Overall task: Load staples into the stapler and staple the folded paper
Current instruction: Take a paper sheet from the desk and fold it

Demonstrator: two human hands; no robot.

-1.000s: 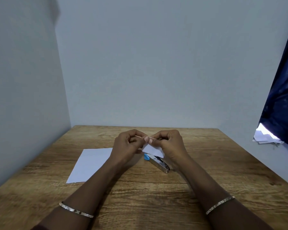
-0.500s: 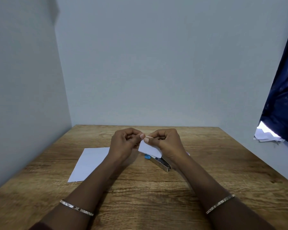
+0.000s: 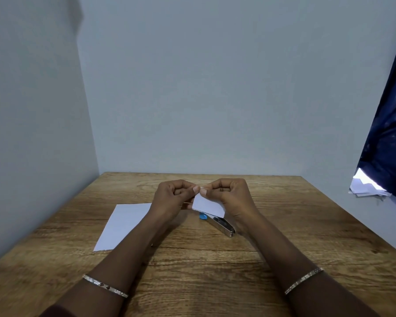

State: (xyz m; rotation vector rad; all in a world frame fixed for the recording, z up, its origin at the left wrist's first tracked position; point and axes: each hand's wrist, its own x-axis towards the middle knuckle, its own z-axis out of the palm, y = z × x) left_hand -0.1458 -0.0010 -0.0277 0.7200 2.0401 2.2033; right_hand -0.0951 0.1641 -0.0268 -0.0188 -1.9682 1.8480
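Nearest the person, a thin bracelet (image 3: 104, 286) sits on each wrist, well on the near side of the grips. A bit farther out, a flat white sheet (image 3: 124, 223) lies on the wooden counter (image 3: 284, 225), down and to the left of the left grip (image 3: 172, 197). The stapler (image 3: 223, 226) lies on the counter just under the two grips, more under the right one. Its blue end (image 3: 202, 216) points away and its shiny metal end points toward the person. Nothing touches it. Above it, the left grip and the right grip (image 3: 232, 195) are up in the air with their tips meeting. Both are clamped, with fingers curled in. Each one pinches the top corner of a small white piece (image 3: 208, 204), which hangs down mostly below the right grip. I cannot tell if this piece is the folded paper or a wrap for the staples, and no staples show. My guess is that this is the getting-ready step and the stapler is not yet loaded. Next, one grip would need to let go and reach straight down for the stapler while the other holds the piece. Far beyond the grips is a plain wall, with a dark blue curtain (image 3: 389, 133) and some loose papers (image 3: 366, 188) off to the right.
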